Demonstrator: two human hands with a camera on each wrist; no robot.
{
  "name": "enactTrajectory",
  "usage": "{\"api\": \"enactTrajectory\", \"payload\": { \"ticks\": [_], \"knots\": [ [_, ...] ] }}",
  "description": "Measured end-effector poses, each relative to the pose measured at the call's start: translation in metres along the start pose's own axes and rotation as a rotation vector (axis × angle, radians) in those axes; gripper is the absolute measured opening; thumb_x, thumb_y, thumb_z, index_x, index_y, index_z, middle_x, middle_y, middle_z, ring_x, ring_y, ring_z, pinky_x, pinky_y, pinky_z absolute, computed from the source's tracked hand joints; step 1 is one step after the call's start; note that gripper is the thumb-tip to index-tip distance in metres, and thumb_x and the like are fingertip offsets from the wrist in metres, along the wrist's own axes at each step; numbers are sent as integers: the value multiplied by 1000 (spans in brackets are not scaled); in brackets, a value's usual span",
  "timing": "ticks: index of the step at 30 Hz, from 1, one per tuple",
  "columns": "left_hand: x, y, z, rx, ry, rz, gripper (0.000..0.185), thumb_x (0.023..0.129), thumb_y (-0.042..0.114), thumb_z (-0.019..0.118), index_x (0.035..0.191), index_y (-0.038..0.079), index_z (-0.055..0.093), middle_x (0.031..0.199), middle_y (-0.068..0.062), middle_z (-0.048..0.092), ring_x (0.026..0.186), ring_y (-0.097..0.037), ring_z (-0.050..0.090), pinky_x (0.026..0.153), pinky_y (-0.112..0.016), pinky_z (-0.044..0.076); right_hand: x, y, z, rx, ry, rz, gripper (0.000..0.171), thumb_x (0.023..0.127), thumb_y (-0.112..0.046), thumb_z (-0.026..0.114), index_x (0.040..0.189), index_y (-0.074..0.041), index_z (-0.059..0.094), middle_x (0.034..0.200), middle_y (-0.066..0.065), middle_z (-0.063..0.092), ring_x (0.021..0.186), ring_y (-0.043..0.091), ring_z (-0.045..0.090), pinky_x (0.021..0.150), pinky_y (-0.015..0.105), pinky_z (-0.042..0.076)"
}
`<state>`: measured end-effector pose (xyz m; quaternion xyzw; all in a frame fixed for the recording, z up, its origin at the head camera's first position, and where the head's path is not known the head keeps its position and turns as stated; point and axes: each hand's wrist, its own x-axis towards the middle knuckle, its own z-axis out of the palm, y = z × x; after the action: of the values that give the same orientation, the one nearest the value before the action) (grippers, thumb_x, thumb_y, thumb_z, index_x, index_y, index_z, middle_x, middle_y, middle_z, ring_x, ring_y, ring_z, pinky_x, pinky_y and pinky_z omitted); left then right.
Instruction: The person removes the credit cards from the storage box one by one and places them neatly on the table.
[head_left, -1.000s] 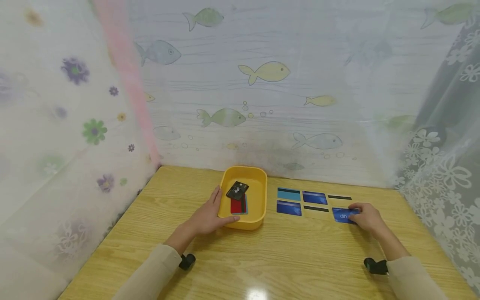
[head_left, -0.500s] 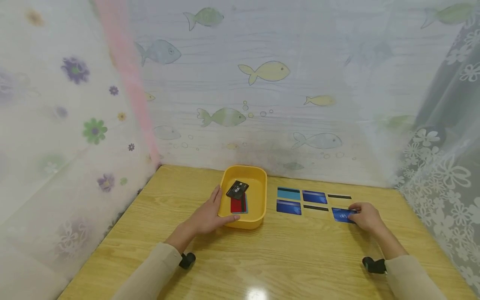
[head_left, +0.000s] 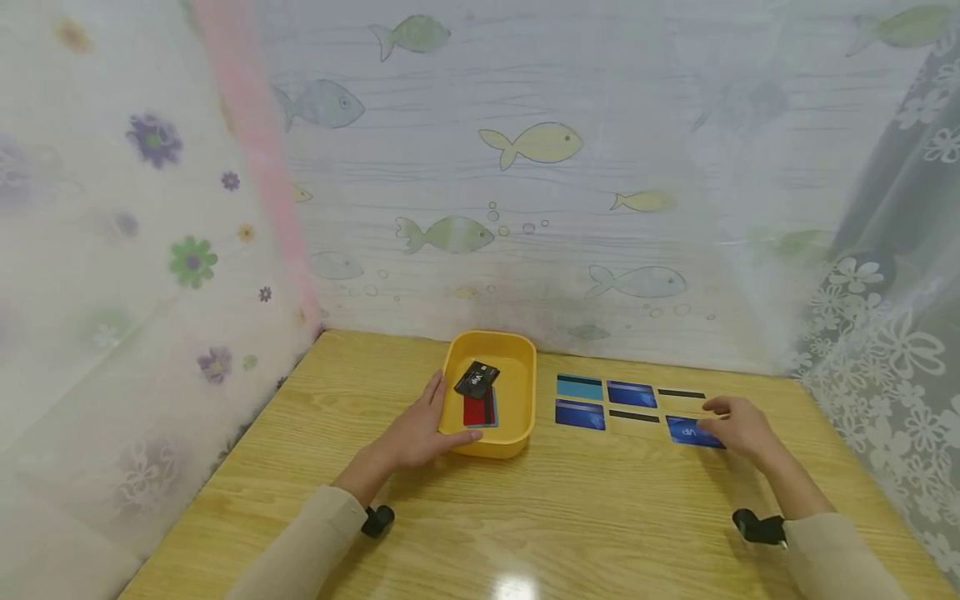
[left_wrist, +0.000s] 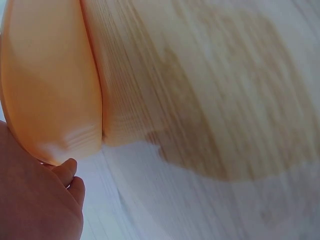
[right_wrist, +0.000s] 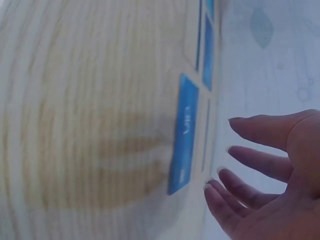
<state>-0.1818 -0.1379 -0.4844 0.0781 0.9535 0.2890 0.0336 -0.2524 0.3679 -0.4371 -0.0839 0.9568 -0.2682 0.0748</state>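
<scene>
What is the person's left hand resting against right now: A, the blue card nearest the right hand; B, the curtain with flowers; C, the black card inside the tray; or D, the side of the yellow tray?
D: the left hand lies on the table with its fingers along the outer side of the yellow tray; the black card sits untouched inside, and the right hand is by the blue card.
</scene>
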Motion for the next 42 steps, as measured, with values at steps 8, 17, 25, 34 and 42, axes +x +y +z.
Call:
{"api": "enactTrajectory", "payload": {
  "ticks": [8,17,25,34,42],
  "knots": [
    [1,0,-1,5,11,2,126,82,84,57,165,6,3,173,-9,-1,151,-36,30,118,-49,35,-5,-30,-3,73,-13,-63,51,102,-20,63,136,16,52,138,41,49,124,58,49,91,60,52],
    [1,1,0,1,-4,6,126,82,83,58,165,7,2,173,-9,-2,150,-36,32,117,-49,35,-10,-66,9,116,-19,-160,47,101,-18,65,136,13,55,137,36,54,124,55,52,92,58,53],
    [0,0,-1,-8,1,2,127,82,85,57,165,9,-1,173,-7,-3,151,-35,30,118,-48,35,-6,-92,18,143,-31,-213,44,101,-17,66,135,9,58,137,33,55,126,54,51,92,59,53],
    [0,-1,1,-15,6,3,127,81,86,57,165,9,1,173,-7,-2,151,-35,31,117,-49,36,-1,-118,31,184,-63,-234,44,101,-20,67,136,5,59,140,29,55,126,49,52,93,57,53],
    [-1,0,-1,-15,-1,-3,127,81,85,57,165,9,-1,173,-8,-2,151,-36,31,118,-49,35,5,-138,43,244,-93,-268,46,100,-21,68,138,3,59,141,26,55,130,48,50,96,56,52]
  ]
}}
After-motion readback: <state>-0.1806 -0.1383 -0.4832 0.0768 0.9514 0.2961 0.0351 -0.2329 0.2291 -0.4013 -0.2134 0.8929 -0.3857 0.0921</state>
